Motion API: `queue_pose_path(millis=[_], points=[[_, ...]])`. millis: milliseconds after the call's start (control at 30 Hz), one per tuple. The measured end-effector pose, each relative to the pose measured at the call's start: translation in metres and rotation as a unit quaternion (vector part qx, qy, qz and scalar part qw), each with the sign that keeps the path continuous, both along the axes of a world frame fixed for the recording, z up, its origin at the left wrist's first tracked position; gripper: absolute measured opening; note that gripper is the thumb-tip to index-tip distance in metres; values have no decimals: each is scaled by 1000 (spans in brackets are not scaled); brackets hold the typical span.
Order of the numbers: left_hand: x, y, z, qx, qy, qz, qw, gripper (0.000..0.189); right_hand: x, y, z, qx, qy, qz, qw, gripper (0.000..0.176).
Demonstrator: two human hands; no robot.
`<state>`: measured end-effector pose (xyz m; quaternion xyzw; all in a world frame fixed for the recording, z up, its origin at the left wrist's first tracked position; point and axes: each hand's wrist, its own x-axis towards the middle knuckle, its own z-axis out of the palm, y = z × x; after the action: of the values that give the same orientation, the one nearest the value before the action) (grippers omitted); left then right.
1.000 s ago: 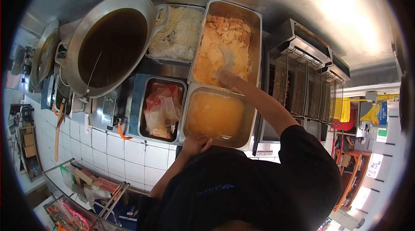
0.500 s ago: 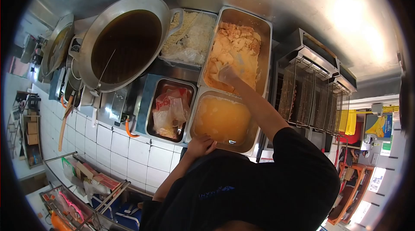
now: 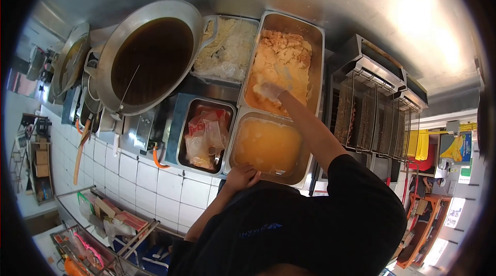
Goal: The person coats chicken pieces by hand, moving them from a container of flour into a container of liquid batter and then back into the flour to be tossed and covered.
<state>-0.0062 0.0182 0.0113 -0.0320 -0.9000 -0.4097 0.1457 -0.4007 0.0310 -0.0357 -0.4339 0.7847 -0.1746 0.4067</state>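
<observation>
My right hand [image 3: 268, 90], pale with coating or a glove, reaches into a deep steel tray [image 3: 316, 59] of orange coated pieces [image 3: 281, 59] and lies on the pieces at the tray's near end. Whether it holds a piece is hidden. My left hand [image 3: 241, 177] rests with curled fingers on the front rim of a steel tray [image 3: 230, 142] filled with yellow-orange liquid batter [image 3: 266, 144]. A utensil handle [image 3: 279, 171] lies at that tray's near edge.
A big wok of dark oil [image 3: 150, 56] stands at the left with a thin rod in it. A flour tray [image 3: 227, 49] and a tray holding plastic bags [image 3: 204, 134] sit between. Wire fry baskets [image 3: 372, 111] are at the right. Below is a tiled counter front [image 3: 150, 183].
The view has shifted slightly. My right hand stays among the coated pieces, nudged a little toward the near end. My left hand keeps its place on the batter tray's rim.
</observation>
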Motion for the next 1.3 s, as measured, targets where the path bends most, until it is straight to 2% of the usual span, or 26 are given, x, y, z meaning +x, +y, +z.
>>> queue_pose_path(millis=[67,133,200,233,367,467,633,733,800,933,1033,1167,1267,1300], points=[[0,-1,-2,5,11,-5,1000,25,27,-21,36,51,101,87,990,52],[0,-2,-8,-8,-3,-12,1000,25,44,-16,45,52,94,63,992,44],[1,-1,-9,-14,-15,-19,1000,26,56,-2,31,0,-21,-65,998,33],[1,-1,-7,-16,-17,-20,1000,26,55,2,16,-11,-35,-80,996,33],[2,-1,-10,-21,-15,-31,999,27,34,-4,-39,-4,62,-21,998,29],[0,-2,-5,-26,-1,-32,999,27,21,-8,-57,1,148,18,989,27],[0,0,6,-26,-11,-26,999,26,5,-10,-89,4,255,144,956,24],[-1,1,8,-28,-11,-16,999,26,28,-11,-62,42,106,53,992,21],[1,3,8,-30,-15,-12,999,26,37,-6,-53,58,24,0,998,22],[1,2,3,-39,-25,-10,999,27,36,6,-58,33,12,-12,999,28],[-1,4,9,-42,-25,-6,999,28,28,3,-67,10,70,-28,997,32],[-3,2,6,-44,-30,-8,999,29,-37,10,-66,-1,231,-43,972,37],[-2,2,6,-42,-61,-3,997,29,-99,24,-52,42,343,5,939,41],[-1,2,8,-34,-59,-1,998,29,-105,34,-42,59,328,-8,943,42]])
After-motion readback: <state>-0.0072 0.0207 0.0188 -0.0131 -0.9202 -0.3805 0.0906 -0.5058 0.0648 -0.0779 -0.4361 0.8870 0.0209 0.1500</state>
